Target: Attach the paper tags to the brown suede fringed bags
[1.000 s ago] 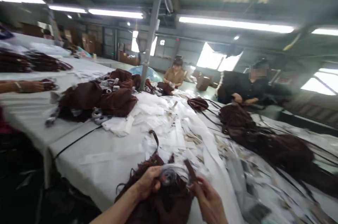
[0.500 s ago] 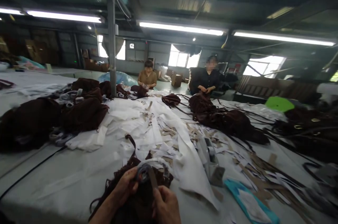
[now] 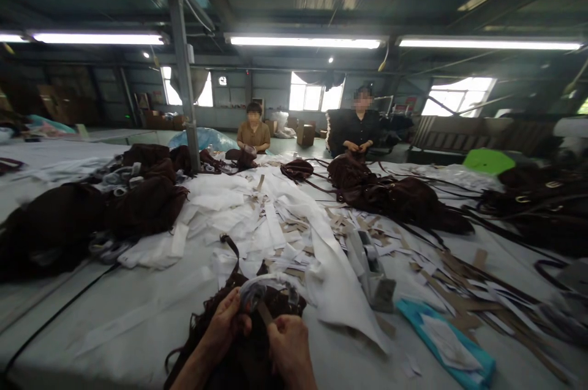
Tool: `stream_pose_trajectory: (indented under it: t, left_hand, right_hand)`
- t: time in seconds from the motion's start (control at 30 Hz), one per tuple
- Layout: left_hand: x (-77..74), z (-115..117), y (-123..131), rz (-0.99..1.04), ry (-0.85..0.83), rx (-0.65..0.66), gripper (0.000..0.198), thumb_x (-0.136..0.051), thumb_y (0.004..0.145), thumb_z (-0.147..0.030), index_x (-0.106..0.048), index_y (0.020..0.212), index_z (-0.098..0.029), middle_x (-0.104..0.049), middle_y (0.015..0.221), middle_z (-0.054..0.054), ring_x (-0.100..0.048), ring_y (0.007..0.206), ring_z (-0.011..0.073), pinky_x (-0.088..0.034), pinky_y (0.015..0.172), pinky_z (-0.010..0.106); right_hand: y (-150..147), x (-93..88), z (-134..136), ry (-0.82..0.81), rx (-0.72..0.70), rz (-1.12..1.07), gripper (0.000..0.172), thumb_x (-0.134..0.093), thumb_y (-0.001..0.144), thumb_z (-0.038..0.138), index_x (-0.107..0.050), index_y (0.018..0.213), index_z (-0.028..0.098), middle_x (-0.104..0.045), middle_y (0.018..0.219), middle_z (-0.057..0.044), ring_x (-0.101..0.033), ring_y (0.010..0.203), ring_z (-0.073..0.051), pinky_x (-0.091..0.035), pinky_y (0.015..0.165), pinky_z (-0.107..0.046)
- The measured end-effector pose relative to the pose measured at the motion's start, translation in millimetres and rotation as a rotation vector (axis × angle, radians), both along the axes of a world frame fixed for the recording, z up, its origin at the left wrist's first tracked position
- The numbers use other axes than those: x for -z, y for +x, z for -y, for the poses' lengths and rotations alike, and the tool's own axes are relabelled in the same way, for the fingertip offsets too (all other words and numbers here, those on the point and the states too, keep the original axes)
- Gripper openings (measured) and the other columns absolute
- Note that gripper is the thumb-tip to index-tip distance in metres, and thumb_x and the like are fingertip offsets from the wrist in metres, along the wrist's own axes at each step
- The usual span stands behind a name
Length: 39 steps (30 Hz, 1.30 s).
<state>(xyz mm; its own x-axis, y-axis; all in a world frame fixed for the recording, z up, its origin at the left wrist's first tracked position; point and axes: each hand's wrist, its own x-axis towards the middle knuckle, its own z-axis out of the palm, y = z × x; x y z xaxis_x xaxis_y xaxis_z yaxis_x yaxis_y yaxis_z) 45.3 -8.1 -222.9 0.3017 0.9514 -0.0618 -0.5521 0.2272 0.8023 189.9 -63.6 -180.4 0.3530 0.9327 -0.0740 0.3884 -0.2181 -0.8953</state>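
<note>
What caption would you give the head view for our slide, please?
At a paper-strewn table, left hand grips plastic wrap on a bag, right hand pinches a strip.

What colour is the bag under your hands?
Dark brown; the bag shows best in the head view.

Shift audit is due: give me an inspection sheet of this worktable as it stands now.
surface: long table under a white cover, heavily littered.
job's things: brown bag with clear plastic wrap and a strap.
clutter: white paper sheets, cardboard strips, grey tool, teal pouch, piles of brown bags.
grippers: left hand grips the brown bag at the wrap; right hand pinches the strap.
cables: black band across the table's left; wires overhead by the pillar.
surroundings: two persons at the far end; strip lights; windows.
</note>
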Motion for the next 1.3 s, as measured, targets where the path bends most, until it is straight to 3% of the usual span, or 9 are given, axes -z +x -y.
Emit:
stream_pose_trajectory:
  t: [0.17,0.33,0.6,0.73,0.97,1.1,1.2,1.3]
  left_hand:
    - [-4.3,2,0,-0.02,0.032,-0.017,0.03,-0.068,0.079,-0.043,-0.055,0.085,-0.017,-0.06,0.069,-0.004,-0.056,0.041,0.007,-0.038,0.036,0.016]
    - [-4.3,2,-1,-0.014,0.036,-0.064,0.028,-0.067,0.081,-0.042,-0.056,0.087,-0.017,-0.059,0.069,-0.004,-0.057,0.042,0.0072,-0.041,0.038,0.016]
    - [-5.6,1,0,-0.035,0.049,-0.073,0.027,-0.066,0.081,-0.042,-0.058,0.086,-0.017,-0.059,0.069,-0.004,-0.058,0.042,0.0072,-0.04,0.037,0.015]
    - [-8.3,4,2,-0.06,0.063,-0.065,0.029,-0.067,0.08,-0.043,-0.059,0.091,-0.017,-0.059,0.069,-0.004,-0.057,0.04,0.0069,-0.039,0.035,0.015]
    - [-5.3,1,4,-0.05,0.092,-0.086,0.029,-0.065,0.082,-0.041,-0.056,0.094,-0.017,-0.059,0.06,-0.004,-0.055,0.037,0.0076,-0.04,0.034,0.015]
    - [-1.9,0,3,-0.043,0.106,-0.064,0.032,-0.059,0.086,-0.043,-0.043,0.106,-0.022,-0.06,0.057,-0.006,-0.053,0.032,0.0092,-0.037,0.031,0.015]
    - [2.1,1,6,-0.085,0.112,0.006,0.041,-0.058,0.085,-0.048,-0.037,0.111,-0.025,-0.061,0.059,-0.006,-0.054,0.032,0.0117,-0.036,0.03,0.016]
    - [6.5,-2,11,-0.085,0.114,-0.005,0.056,-0.064,0.078,-0.053,-0.036,0.118,-0.026,-0.062,0.063,-0.004,-0.055,0.034,0.0129,-0.035,0.03,0.018]
  right_hand:
    - [-9,-9.6,-6,0.02,-0.06,-0.05,0.026,-0.054,0.075,0.025,-0.062,0.051,0.019,-0.056,0.038,0.0,-0.05,0.034,-0.011,-0.029,0.036,-0.021]
    - [-5,-14.0,-6,-0.003,-0.162,-0.257,0.029,-0.052,0.081,0.037,-0.07,0.07,0.017,-0.047,0.032,0.005,-0.041,0.025,-0.009,-0.025,0.031,-0.019]
    - [-4,-8.6,-13,-0.094,-0.139,-0.245,0.032,-0.052,0.079,0.028,-0.062,0.05,0.018,-0.048,0.029,0.003,-0.04,0.021,-0.008,-0.021,0.027,-0.018]
    - [-13,-4.7,-26,-0.058,-0.165,-0.312,0.032,-0.051,0.08,0.034,-0.062,0.054,0.018,-0.047,0.03,0.003,-0.041,0.022,-0.009,-0.02,0.026,-0.018]
    - [-30,15.8,-55,-0.001,-0.255,-0.563,0.032,-0.053,0.076,0.049,-0.056,0.07,0.018,-0.045,0.038,0.008,-0.037,0.029,-0.006,-0.027,0.033,-0.018]
    - [-16,21.4,-48,-0.047,-0.394,-0.66,0.044,-0.065,0.066,0.057,-0.061,0.083,0.016,-0.056,0.05,0.003,-0.048,0.038,-0.009,-0.035,0.04,-0.019]
    - [-8,21.0,-41,-0.049,-0.378,-0.629,0.049,-0.066,0.063,0.062,-0.061,0.077,0.015,-0.058,0.051,0.001,-0.051,0.041,-0.01,-0.037,0.041,-0.02]
    - [-11,15.0,-40,0.001,-0.306,-0.519,0.044,-0.065,0.07,0.059,-0.062,0.071,0.015,-0.057,0.05,0.002,-0.051,0.04,-0.011,-0.038,0.04,-0.021]
